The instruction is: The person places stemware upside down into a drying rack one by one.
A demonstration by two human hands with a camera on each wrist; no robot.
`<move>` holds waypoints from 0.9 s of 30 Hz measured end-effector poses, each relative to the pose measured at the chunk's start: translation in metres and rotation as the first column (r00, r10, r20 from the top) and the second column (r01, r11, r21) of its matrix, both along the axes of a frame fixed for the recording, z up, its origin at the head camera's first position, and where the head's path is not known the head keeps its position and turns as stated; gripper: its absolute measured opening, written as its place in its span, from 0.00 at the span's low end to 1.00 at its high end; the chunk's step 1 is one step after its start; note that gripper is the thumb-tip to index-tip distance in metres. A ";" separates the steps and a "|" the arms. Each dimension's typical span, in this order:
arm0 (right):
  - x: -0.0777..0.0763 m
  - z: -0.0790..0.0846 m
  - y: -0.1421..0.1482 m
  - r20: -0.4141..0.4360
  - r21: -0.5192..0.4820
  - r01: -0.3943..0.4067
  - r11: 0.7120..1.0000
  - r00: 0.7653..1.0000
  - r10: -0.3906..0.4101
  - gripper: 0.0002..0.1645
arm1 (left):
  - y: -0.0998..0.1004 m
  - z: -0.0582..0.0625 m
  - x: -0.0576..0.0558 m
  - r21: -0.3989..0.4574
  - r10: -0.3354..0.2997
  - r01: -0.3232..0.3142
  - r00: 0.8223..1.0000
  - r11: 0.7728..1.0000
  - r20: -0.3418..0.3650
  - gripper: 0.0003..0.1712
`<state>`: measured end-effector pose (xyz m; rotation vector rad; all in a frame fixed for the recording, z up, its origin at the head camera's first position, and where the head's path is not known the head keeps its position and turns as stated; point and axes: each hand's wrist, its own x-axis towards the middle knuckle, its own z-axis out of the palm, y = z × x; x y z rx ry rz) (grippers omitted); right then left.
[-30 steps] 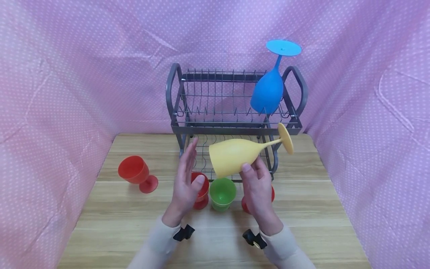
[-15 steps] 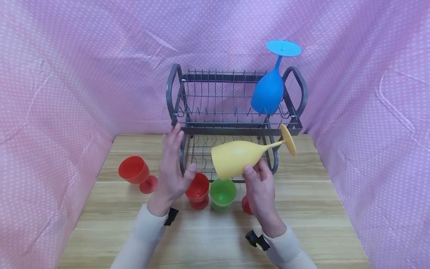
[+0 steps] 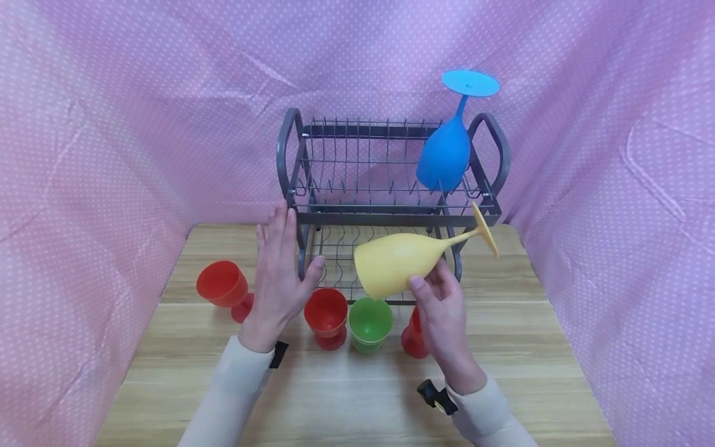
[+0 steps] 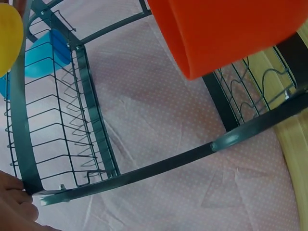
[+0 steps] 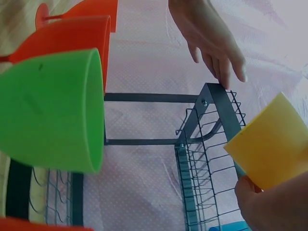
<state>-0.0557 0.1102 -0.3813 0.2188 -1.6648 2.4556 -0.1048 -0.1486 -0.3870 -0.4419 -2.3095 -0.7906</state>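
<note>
My right hand [image 3: 447, 320] holds a yellow goblet [image 3: 396, 262] by its bowl, thumb on the near side. The goblet lies nearly sideways in the air, mouth to the left and foot up to the right, in front of the two-tier dish rack [image 3: 385, 219]. With fingers straight, my left hand [image 3: 275, 279] reaches to the rack's front left corner; in the right wrist view its fingertips [image 5: 224, 83] are right at the upper frame. A blue goblet [image 3: 445, 154] leans upside down on the upper tier, at the right.
On the wooden table [image 3: 346, 403], a red goblet [image 3: 327, 315] and a green goblet [image 3: 370, 321] stand before the rack. Another red goblet [image 3: 221, 284] is at the left. A third red goblet [image 3: 413, 340] is partly behind my right hand. Pink dotted cloth [image 3: 112, 155] surrounds the table.
My left hand has moved left, from in front of the lower tier to the rack's front left corner. My right hand has shifted slightly right with the yellow goblet.
</note>
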 end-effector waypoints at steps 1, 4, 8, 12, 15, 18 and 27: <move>0.000 0.002 0.001 0.009 0.027 0.008 1.000 1.000 -0.008 0.35 | 0.000 0.000 0.000 -0.012 0.006 -0.006 1.000 1.000 0.004 0.51; 0.001 0.009 0.006 0.034 0.092 0.017 0.996 0.999 -0.020 0.39 | -0.001 0.000 0.000 -0.039 0.018 -0.018 1.000 0.999 0.003 0.51; 0.001 0.018 0.013 0.033 0.179 0.020 0.984 0.999 -0.026 0.40 | -0.002 0.000 -0.001 -0.060 0.025 -0.025 1.000 0.998 -0.006 0.51; -0.001 0.028 0.020 -0.006 0.285 0.034 0.958 0.999 -0.034 0.36 | -0.003 0.001 -0.001 -0.073 0.030 -0.030 1.000 0.997 -0.001 0.50; -0.002 0.036 0.024 -0.017 0.349 0.039 0.936 0.999 -0.035 0.36 | -0.003 0.001 0.000 -0.076 0.032 -0.032 0.999 0.997 -0.001 0.50; -0.006 0.043 0.028 -0.033 0.383 0.036 0.923 0.999 -0.025 0.37 | -0.003 0.001 -0.001 -0.078 0.034 -0.034 0.999 0.996 -0.002 0.49; -0.014 0.063 0.030 -0.120 0.440 0.044 0.897 0.993 0.010 0.39 | -0.004 0.001 0.000 -0.077 0.038 -0.038 0.999 0.996 -0.004 0.47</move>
